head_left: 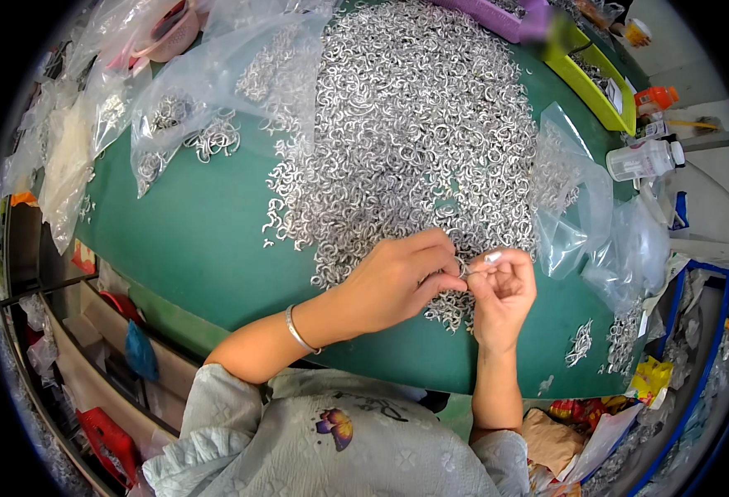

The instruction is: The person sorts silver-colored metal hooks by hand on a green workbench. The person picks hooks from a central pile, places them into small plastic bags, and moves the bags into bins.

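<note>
A large spread of small curved silver metal pieces (406,124) covers the middle of the green table. At its near edge my two hands meet, fingertips almost touching. My left hand (402,277) comes in from the left with thumb and forefinger pinched together. My right hand (505,294) is also pinched, its palm partly turned up and its other fingers curled. Between the fingertips shows a small silver metal piece (465,272), mostly covered by the fingers, so its exact shape is unclear. Something small and white (493,258) sits at a fingertip of my right hand.
Clear plastic bags (207,74) with metal pieces lie at the far left, and another bag (567,199) on the right. A yellow-green tray (600,79), a purple basket (497,16) and a clear bottle (642,159) stand far right. Small piles (580,344) lie near right.
</note>
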Action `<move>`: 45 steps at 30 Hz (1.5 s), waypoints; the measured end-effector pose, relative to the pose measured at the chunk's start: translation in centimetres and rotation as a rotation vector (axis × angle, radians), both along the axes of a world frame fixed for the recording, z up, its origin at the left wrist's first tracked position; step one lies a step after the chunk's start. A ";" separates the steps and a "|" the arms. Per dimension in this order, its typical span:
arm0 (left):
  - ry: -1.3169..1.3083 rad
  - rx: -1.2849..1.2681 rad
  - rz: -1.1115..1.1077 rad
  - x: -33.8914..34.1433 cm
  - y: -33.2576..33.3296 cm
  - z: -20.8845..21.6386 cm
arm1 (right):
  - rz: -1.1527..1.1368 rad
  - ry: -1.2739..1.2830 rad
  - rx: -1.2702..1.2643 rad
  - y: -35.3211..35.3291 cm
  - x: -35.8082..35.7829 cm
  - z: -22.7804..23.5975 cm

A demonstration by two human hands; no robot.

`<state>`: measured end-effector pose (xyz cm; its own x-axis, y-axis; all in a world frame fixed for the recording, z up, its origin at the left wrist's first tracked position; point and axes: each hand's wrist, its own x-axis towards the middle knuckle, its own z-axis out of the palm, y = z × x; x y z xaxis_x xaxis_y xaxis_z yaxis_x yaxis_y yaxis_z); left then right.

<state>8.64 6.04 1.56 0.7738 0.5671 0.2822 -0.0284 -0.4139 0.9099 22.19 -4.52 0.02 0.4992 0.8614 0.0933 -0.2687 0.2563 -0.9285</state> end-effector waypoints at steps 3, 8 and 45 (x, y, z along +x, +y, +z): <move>-0.012 0.093 -0.047 0.1 0.0 -0.7 | 0.026 0.012 -0.105 -0.2 0.4 -0.1; -0.026 -0.018 -0.023 0.5 -0.1 -0.8 | -0.015 0.062 -0.125 -0.1 0.7 -0.1; 0.012 -0.135 -0.080 0.1 -0.1 0.2 | 0.254 0.561 -0.019 0.3 0.3 -0.6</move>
